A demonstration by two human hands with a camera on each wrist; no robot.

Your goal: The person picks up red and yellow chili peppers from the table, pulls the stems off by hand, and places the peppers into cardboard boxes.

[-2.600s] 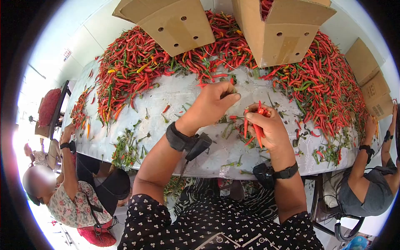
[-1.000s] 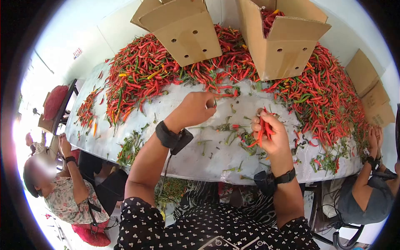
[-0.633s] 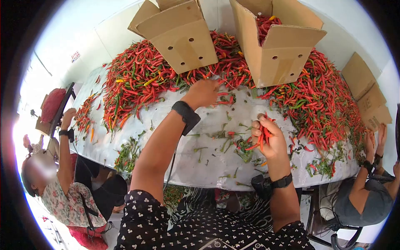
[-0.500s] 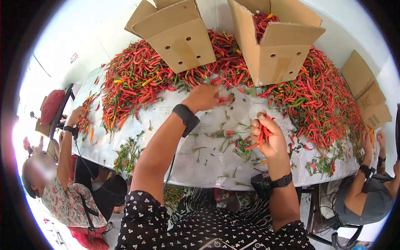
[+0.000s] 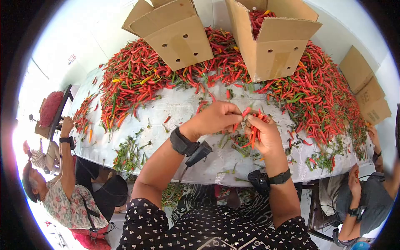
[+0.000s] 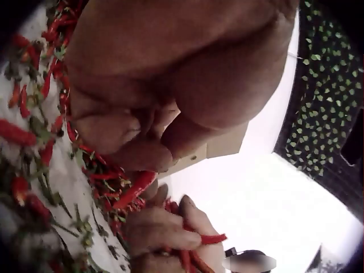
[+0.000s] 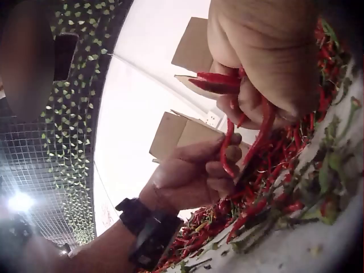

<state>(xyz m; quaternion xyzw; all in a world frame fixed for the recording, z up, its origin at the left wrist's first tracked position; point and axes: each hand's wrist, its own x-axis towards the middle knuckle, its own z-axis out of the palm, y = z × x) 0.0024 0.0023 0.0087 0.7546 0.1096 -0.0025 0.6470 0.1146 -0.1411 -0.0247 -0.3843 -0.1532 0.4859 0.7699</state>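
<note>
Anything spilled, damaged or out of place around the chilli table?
Nothing looks damaged. Red and green plant bits lie below the near edge of the table, possibly spilled, since the main heap sits on top; any container there is hidden.

We pinch a red chili [image 5: 246, 111] between the fingertips of our left hand [image 5: 216, 118], close against our right hand [image 5: 266, 133], which grips a small bunch of chilies [image 5: 254, 135]. Beyond, a wide heap of mostly red chilies [image 5: 137, 73] spreads over the table [image 5: 191, 150], with two cardboard boxes [image 5: 177, 35] [image 5: 277, 46] standing among them. Green stems [image 5: 127, 154] lie nearer us, and a person in a floral shirt [image 5: 68, 204] sits at our left.
</note>
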